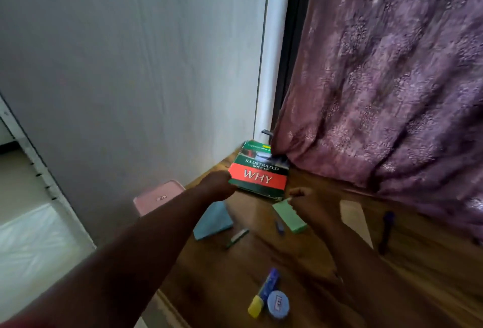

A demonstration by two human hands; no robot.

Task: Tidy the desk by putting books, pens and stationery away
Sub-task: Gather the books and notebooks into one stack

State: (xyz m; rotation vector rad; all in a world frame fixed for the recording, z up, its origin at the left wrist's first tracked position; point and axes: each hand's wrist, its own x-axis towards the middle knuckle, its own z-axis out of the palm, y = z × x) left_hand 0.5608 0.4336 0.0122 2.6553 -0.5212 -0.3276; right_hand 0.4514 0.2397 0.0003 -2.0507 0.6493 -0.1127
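A green and red book titled "WHY" (pixel 258 176) lies at the far corner of the wooden desk (pixel 418 262), against the curtain. My left hand (pixel 218 185) grips the book's near left corner. My right hand (pixel 304 202) is curled into a fist just off the book's near right corner, above a green sticky pad (pixel 290 216); nothing shows in it. Loose on the desk are a blue pad (pixel 213 220), a pale pad (pixel 354 216), a dark blue marker (pixel 386 231), a small blue pen piece (pixel 279 225) and a small green-and-white item (pixel 237 237).
A blue and yellow highlighter (pixel 264 293) and a round blue tape case (pixel 277 304) lie near the desk's front. A purple curtain (pixel 379 92) hangs along the desk's far right side. A pink stool top (pixel 159 197) stands left of the desk by the grey wall.
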